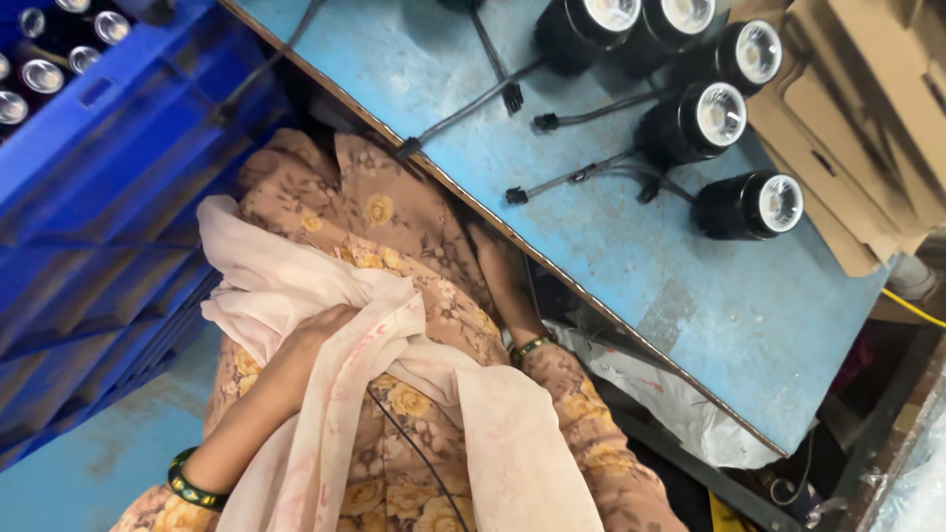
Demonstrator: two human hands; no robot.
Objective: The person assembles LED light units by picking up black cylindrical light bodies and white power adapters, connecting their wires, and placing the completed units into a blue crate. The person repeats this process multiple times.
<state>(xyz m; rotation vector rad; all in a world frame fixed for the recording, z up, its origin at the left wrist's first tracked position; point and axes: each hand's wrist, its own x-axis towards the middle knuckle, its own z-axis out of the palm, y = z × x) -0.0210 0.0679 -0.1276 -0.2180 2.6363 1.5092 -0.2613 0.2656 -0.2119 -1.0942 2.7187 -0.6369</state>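
My left hand (313, 333) lies on my lap, its fingers closed in a fold of a pale pink scarf (325, 296) that drapes over my floral dress (404, 222). A green and gold bangle (189, 485) circles that wrist. My right hand (498, 281) reaches under the edge of the blue table (631, 246) and sits in shadow, so its fingers are unclear. Another bangle (528, 347) is on the right wrist. A thin black cable (419, 455) runs down my lap.
Several black round spot lamps (749, 205) with white lenses and black plug leads (572, 177) lie on the table top. Brown cardboard boxes (857, 108) stand at the right. A blue plastic crate (108, 148) on my left holds more lamps (41, 75). White plastic wrap (670, 394) hangs below the table.
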